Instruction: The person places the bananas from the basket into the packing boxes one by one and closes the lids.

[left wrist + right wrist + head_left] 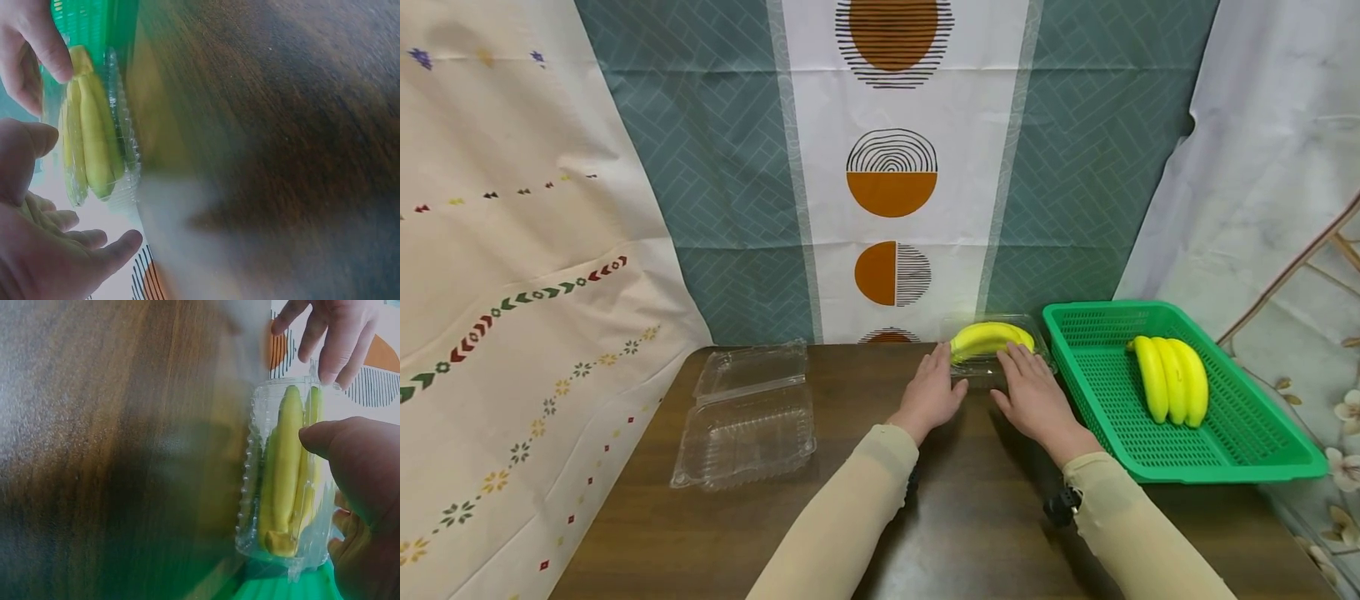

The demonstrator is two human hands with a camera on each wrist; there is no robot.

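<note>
A bunch of yellow bananas (990, 337) lies in a clear plastic clamshell box (255, 506) at the table's far edge. The clear plastic wraps around the bananas; whether its lid is fastened I cannot tell. My left hand (928, 395) is at the box's front left, fingers extended, apart from the fruit in the left wrist view. My right hand (1034, 398) is at the front right, its fingers stretched over the box's near edge. From the right wrist, the right thumb (328, 439) appears beside the box; firm contact is unclear.
To the right stands a green plastic basket (1078, 392) holding another bunch of bananas (1170, 381). On the left of the brown table (647, 533) lies a second clear clamshell (748, 429), unfolded. Patterned cloths (722, 150) hang behind and at both sides.
</note>
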